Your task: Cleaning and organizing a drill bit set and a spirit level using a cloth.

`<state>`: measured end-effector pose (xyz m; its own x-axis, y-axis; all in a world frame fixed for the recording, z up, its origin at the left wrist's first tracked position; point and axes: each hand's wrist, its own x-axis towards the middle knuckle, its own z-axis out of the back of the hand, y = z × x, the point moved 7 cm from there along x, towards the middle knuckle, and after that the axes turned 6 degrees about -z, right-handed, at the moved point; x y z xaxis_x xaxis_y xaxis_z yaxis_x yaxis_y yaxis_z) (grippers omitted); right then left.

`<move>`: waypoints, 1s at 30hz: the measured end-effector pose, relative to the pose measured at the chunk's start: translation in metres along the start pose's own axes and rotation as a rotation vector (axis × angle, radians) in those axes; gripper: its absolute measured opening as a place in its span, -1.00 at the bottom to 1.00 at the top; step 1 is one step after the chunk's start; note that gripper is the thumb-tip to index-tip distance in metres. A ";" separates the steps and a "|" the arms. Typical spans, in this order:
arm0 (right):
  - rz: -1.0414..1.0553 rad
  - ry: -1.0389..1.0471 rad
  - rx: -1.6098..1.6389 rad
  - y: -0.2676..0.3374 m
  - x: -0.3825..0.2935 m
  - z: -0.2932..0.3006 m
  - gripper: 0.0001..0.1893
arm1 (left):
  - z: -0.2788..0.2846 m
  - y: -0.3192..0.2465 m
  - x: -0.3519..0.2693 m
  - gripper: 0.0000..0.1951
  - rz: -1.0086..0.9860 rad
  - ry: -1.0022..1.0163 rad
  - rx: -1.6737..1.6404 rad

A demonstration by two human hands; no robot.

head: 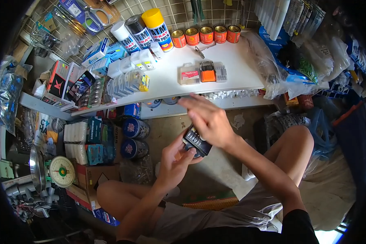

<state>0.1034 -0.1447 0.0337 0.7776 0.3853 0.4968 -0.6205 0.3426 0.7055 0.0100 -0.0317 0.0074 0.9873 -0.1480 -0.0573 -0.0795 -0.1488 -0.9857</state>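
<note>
A small black case of screwdriver bits (pixel 195 139) is in my left hand (pixel 173 167), above the floor between my knees. My left thumb lies over its near end, and a row of silver bits shows at its open side. Over the far end of the case is my right hand (pixel 213 124), its fingers stretched forward and blurred. Whether those fingers grip anything is unclear. On the white shelf ahead are a clear plastic case with a Makita label (pixel 189 77), a black and orange case (pixel 207 74) and a clear case of bits (pixel 221 74).
Small orange-red cans (pixel 206 36) and spray cans (pixel 158 29) line the shelf's back. Metal pieces (pixel 200 52) lie before them. Small plastic cases (pixel 125 84) stand at left, above a dial scale (pixel 61 171) and blue tins (pixel 134 148). Plastic bags (pixel 271 67) crowd the right.
</note>
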 end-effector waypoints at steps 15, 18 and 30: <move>-0.887 0.034 0.614 -0.043 -0.034 -0.007 -0.48 | 0.009 -0.003 -0.002 -0.42 -0.002 -0.084 -0.116; -0.951 0.038 0.612 -0.036 -0.030 0.006 -0.43 | 0.010 -0.008 0.001 -0.39 -0.055 -0.090 -0.061; -1.082 -0.268 1.402 -0.050 -0.018 0.039 -0.55 | 0.009 -0.049 0.003 -0.45 -0.220 -0.195 -0.091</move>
<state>0.1241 -0.2019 0.0088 0.8211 0.3211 -0.4718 0.5550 -0.6422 0.5288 0.0178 -0.0158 0.0542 0.9893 0.0862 0.1177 0.1356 -0.2448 -0.9601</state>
